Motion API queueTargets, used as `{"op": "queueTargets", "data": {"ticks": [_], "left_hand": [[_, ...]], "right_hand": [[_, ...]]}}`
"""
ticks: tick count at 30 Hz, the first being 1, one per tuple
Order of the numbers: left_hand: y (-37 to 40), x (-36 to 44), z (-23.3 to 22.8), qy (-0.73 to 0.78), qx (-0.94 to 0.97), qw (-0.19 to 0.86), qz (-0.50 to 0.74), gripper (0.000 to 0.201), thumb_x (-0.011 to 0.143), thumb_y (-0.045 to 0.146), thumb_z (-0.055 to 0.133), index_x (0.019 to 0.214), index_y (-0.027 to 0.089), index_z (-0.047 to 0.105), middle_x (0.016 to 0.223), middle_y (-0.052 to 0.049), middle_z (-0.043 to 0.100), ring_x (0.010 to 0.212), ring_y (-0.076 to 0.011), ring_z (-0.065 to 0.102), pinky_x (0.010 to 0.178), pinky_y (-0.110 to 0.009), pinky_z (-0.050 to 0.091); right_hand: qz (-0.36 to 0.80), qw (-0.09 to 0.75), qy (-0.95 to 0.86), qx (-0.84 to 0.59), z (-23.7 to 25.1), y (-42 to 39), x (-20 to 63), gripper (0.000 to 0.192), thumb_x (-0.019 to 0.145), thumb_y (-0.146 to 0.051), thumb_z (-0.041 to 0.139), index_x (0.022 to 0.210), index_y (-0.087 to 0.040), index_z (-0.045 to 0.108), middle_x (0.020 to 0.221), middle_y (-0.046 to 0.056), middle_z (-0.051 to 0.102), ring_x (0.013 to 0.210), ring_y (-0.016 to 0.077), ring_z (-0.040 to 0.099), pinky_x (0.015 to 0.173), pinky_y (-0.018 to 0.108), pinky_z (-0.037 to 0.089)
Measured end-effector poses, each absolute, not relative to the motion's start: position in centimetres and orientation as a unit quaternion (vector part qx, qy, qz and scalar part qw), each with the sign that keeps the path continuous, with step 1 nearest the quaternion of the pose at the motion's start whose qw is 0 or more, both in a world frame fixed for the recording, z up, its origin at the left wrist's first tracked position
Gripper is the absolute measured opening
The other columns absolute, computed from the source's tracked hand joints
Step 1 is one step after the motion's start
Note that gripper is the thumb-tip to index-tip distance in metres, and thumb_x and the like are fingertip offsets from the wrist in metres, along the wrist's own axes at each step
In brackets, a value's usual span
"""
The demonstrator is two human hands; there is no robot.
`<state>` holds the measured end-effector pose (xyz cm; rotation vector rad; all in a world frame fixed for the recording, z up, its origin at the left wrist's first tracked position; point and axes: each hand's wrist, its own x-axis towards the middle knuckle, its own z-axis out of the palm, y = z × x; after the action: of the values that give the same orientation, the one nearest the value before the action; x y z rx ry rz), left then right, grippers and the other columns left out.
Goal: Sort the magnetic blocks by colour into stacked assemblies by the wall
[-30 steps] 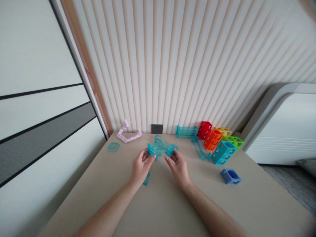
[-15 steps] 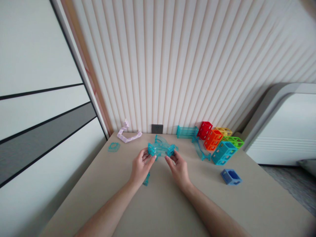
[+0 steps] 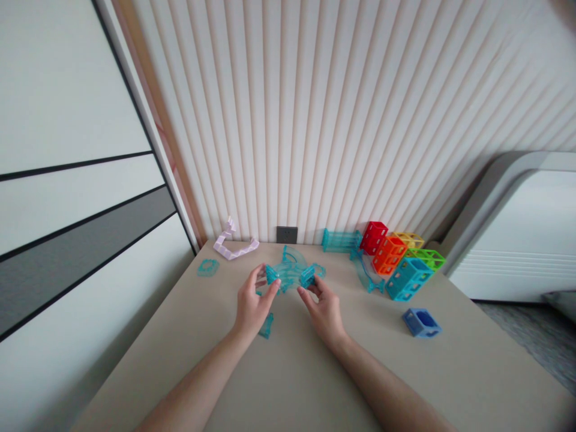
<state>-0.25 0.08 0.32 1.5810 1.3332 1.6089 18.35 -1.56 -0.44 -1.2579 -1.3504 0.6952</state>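
Note:
Both hands hold a clear teal curved track assembly [image 3: 290, 273] above the beige table [image 3: 315, 372]. My left hand [image 3: 252, 305] pinches its left end block between thumb and fingers. My right hand [image 3: 324, 309] pinches its right end block. A small teal piece [image 3: 266, 326] lies on the table just below my left hand.
A teal square frame [image 3: 207, 267] and a lilac zigzag piece [image 3: 234, 246] lie at the back left. Teal track pieces [image 3: 341, 239] and stacked red, orange, yellow, green and teal cubes [image 3: 400, 259] stand at the back right. A blue cube [image 3: 421, 322] lies apart. A wall socket [image 3: 286, 234] is behind.
Both hands have shifted slightly left and up with the teal track assembly, tilting it a little. Everything else on the table is unmoved.

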Motion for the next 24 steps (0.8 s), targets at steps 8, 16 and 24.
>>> {"op": "queueTargets", "data": {"ticks": [8,16,24], "left_hand": [[-0.09,0.01,0.56,0.492,0.584,0.283,0.581,0.042,0.084,0.044,0.074,0.117,0.019,0.065,0.105,-0.01,0.077,0.092,-0.0253,0.076,0.085,-0.038,0.062],[-0.02,0.04,0.26,0.487,0.568,0.29,0.597,0.04,0.082,0.044,0.075,0.112,0.02,0.067,0.104,-0.01,0.078,0.094,-0.025,0.076,0.082,-0.035,0.061],[0.03,0.07,0.18,0.48,0.577,0.29,0.593,0.041,0.085,0.044,0.073,0.116,0.018,0.064,0.107,-0.011,0.077,0.098,-0.0252,0.075,0.086,-0.037,0.061]], "right_hand": [[0.289,0.551,-0.571,-0.536,-0.73,-1.43,18.53,0.051,0.083,-0.055,0.073,0.117,-0.017,0.067,0.109,0.015,0.078,0.103,0.0329,0.074,0.092,0.047,0.058],[0.286,0.554,-0.578,-0.526,-0.52,-1.47,18.5,0.048,0.084,-0.054,0.072,0.115,-0.018,0.068,0.109,0.014,0.078,0.102,0.0326,0.074,0.092,0.046,0.058],[0.294,0.546,-0.573,-0.536,-0.6,-1.47,18.49,0.05,0.085,-0.055,0.071,0.117,-0.017,0.067,0.11,0.015,0.077,0.104,0.0332,0.073,0.092,0.045,0.057]]}}
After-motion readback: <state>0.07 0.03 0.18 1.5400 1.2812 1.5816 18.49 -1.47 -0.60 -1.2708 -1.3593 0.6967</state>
